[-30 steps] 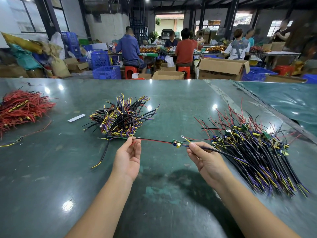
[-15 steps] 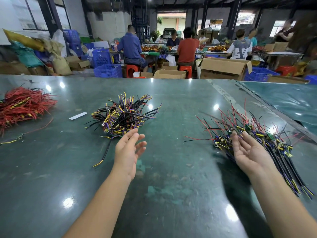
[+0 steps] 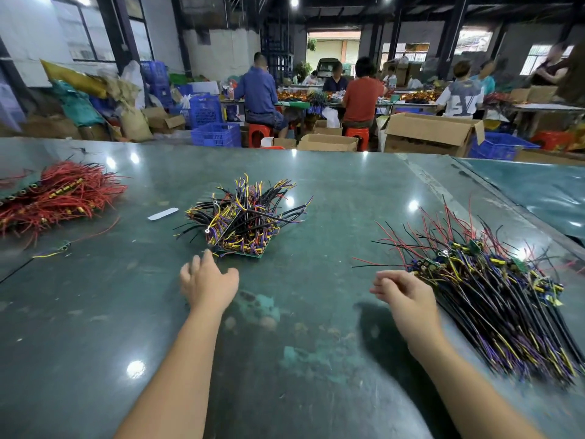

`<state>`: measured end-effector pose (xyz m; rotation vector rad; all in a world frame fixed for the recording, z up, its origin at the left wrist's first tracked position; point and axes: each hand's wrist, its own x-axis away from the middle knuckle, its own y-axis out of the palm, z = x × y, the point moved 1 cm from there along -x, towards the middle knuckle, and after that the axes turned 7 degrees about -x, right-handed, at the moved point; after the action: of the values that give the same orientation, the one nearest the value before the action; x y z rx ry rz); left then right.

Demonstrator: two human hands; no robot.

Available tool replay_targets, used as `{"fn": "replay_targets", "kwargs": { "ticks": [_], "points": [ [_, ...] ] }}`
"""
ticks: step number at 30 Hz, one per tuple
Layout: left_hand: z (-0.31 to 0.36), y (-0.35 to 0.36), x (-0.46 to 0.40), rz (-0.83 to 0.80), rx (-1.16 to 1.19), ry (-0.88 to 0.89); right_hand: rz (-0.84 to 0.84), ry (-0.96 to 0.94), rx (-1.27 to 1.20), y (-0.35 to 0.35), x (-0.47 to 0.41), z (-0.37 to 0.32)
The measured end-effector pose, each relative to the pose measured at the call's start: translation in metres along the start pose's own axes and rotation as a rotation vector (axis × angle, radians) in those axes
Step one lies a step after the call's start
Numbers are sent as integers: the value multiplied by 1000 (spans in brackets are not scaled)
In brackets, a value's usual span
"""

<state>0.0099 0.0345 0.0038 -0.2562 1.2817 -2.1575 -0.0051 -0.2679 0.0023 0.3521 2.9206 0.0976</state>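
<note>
Two harness piles [image 3: 243, 217] [image 3: 493, 296], one red pile [image 3: 60, 194]; left hand [image 3: 207, 285], right hand [image 3: 403, 294] empty.

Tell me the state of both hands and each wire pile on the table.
left hand: empty, palm down, near the middle wire pile.
right hand: empty, fingers loosely curled, beside the right wire bundle.
middle wire pile: tangled heap, ends sticking out.
right wire bundle: wires lying roughly parallel.
red wire pile: loose heap, far left.

Red wire heap [image 3: 60, 198], white strip [image 3: 163, 214]
</note>
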Motion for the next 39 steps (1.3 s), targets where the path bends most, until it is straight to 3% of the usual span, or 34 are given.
{"fn": "replay_targets", "kwargs": {
  "ticks": [2,4,7,9,14,19,23,35,39],
  "points": [
    [0,6,2,-84,-146,58,-63,-51,111,1,0,4],
    [4,7,6,-45,-131,72,-80,-69,158,0,-1,7],
    [10,4,0,152,138,-87,-70,-73,161,-2,-4,10],
    [17,2,-13,192,348,-175,-66,-90,171,-3,-5,12],
    [33,-2,-54,14,974,-466,-55,-119,189,-6,-9,16],
    [32,-10,-74,-101,1152,-591,-49,-114,188,-5,-13,21],
    [30,-14,-79,-220,1097,-605,-46,-110,161,-6,-15,23],
    [49,-12,-74,-84,992,-517,-46,-75,108,-4,-13,21],
    [54,-9,-66,-140,984,-523,-69,-68,120,-4,-13,20]
  ]
}}
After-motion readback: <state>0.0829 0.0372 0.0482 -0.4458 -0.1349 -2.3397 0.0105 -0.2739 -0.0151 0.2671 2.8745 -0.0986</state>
